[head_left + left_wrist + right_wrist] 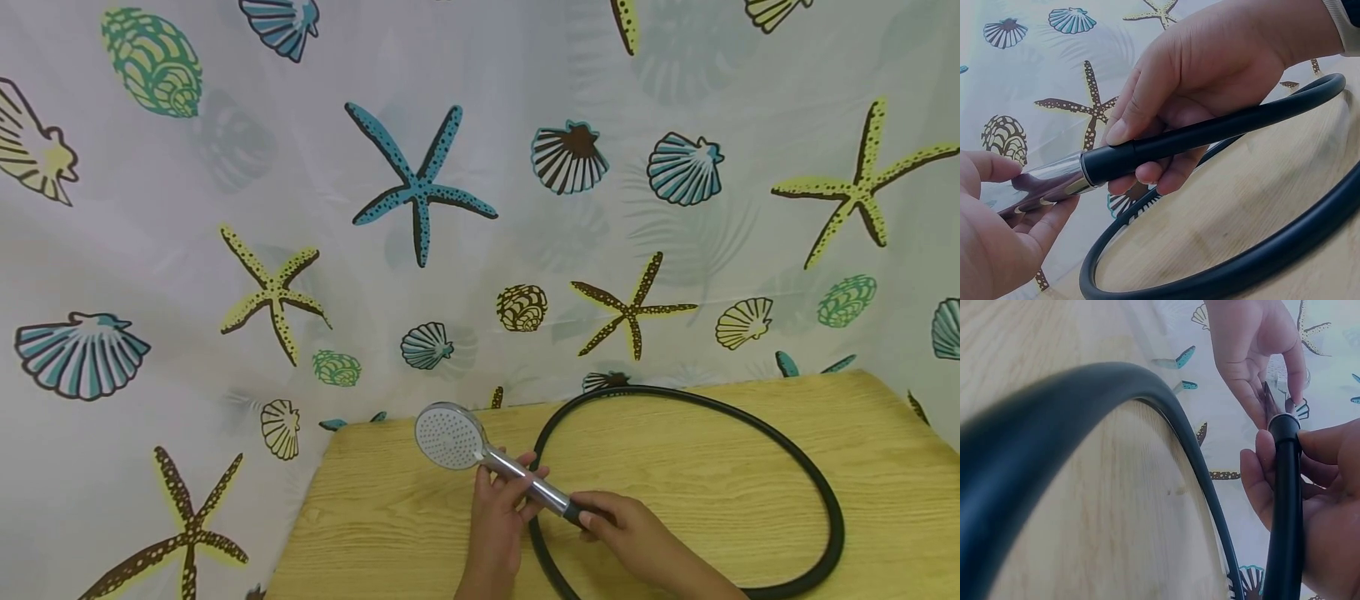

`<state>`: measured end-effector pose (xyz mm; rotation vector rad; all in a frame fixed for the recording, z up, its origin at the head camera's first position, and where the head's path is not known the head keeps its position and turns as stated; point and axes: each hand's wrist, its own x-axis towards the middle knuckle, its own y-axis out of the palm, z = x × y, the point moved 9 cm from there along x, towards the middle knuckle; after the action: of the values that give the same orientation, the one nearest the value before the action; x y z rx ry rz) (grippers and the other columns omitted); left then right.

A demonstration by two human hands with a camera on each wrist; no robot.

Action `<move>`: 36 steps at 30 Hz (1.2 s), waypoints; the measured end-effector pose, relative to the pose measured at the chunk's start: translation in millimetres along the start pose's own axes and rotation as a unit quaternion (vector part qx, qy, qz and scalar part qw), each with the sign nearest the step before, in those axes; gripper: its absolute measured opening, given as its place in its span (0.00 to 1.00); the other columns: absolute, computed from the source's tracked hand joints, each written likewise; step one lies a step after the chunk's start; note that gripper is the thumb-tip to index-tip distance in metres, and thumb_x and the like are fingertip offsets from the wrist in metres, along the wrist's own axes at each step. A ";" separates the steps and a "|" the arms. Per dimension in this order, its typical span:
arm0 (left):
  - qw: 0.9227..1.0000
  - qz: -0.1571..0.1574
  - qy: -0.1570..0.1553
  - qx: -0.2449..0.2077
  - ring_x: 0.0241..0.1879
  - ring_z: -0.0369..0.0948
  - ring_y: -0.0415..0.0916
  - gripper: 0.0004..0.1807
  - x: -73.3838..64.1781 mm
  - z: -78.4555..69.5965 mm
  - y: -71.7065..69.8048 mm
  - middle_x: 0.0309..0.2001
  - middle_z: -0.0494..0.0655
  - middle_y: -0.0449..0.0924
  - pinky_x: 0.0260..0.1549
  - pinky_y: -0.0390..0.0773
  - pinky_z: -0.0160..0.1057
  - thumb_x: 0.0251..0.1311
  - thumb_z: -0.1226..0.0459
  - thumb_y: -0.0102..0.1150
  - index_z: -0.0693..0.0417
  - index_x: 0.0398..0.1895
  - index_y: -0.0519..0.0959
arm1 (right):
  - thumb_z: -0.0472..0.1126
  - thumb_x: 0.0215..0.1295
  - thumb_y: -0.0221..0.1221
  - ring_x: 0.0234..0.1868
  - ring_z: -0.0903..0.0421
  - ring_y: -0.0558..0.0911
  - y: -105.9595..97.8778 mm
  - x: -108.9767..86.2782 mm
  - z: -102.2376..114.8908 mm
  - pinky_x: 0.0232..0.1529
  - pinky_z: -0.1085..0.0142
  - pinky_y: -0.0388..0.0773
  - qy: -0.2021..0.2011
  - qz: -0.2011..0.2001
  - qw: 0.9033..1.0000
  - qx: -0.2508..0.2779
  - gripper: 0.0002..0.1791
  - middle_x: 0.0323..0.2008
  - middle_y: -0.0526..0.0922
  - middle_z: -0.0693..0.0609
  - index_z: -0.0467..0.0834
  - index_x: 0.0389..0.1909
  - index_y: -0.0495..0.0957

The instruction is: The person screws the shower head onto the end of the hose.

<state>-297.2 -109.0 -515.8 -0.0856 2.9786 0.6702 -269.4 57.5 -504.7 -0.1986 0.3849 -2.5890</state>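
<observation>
A chrome shower head [450, 435] with a round, dotted spray face points up and left above the wooden table. My left hand [497, 512] grips its shiny handle [549, 495], the fingers wrapped about the middle. At the handle's lower end my right hand [630, 533] pinches the black collar [1110, 164] of a shower hose [821, 492] between thumb and fingers. In the left wrist view the collar sits flush against the chrome rim of the handle. From there the black hose runs under the right palm [1335, 531] and loops widely over the table.
The pale wooden table [390, 500] carries the hose loop, which reaches its back edge and spreads to the right. Behind and at both sides hangs a white curtain [480, 275] printed with starfish and shells.
</observation>
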 end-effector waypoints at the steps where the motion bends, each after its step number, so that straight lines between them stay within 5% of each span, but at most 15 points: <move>1: 1.000 0.002 -0.001 0.001 0.58 0.49 0.82 0.38 -0.3 -0.1 0.4 0.64 0.56 0.74 0.57 0.84 0.48 0.66 0.68 0.56 0.53 0.76 0.51 | 0.44 0.79 0.50 0.50 0.45 0.86 0.1 -0.1 -0.3 0.52 0.64 0.86 0.003 0.003 1.000 0.006 0.24 0.58 0.81 0.36 0.32 0.66 0.71; 17: 1.000 0.018 -0.005 -0.019 0.63 0.54 0.78 0.33 -1.2 -0.9 1.9 0.63 0.55 0.73 0.60 0.83 0.50 0.69 0.69 0.50 0.54 0.74 0.52 | 0.43 0.79 0.51 0.51 0.42 0.85 0.0 1.6 -3.2 0.52 0.66 0.86 0.007 0.021 0.999 0.042 0.25 0.58 0.80 0.35 0.30 0.67 0.70; 27: 1.000 -0.003 -0.005 -0.017 0.61 0.52 0.80 0.34 -0.8 0.4 -1.8 0.63 0.58 0.74 0.57 0.85 0.49 0.68 0.68 0.57 0.52 0.74 0.54 | 0.48 0.71 0.61 0.45 0.60 0.83 -4.5 2.9 3.2 0.43 0.72 0.82 0.004 -0.029 0.999 -0.041 0.24 0.52 0.84 0.47 0.42 0.63 0.75; 36: 0.999 -0.032 0.011 -0.004 0.56 0.51 0.83 0.35 1.1 2.5 -7.0 0.59 0.59 0.76 0.51 0.87 0.48 0.67 0.67 0.61 0.57 0.72 0.55 | 0.45 0.68 0.65 0.41 0.65 0.84 -4.7 1.2 15.2 0.49 0.71 0.84 -0.051 -0.066 0.991 -0.106 0.22 0.49 0.81 0.50 0.42 0.59 0.76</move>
<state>-297.6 -114.3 -521.2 -0.1886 2.9798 0.6767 -269.5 57.3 -488.8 -0.4411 0.6281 -2.6507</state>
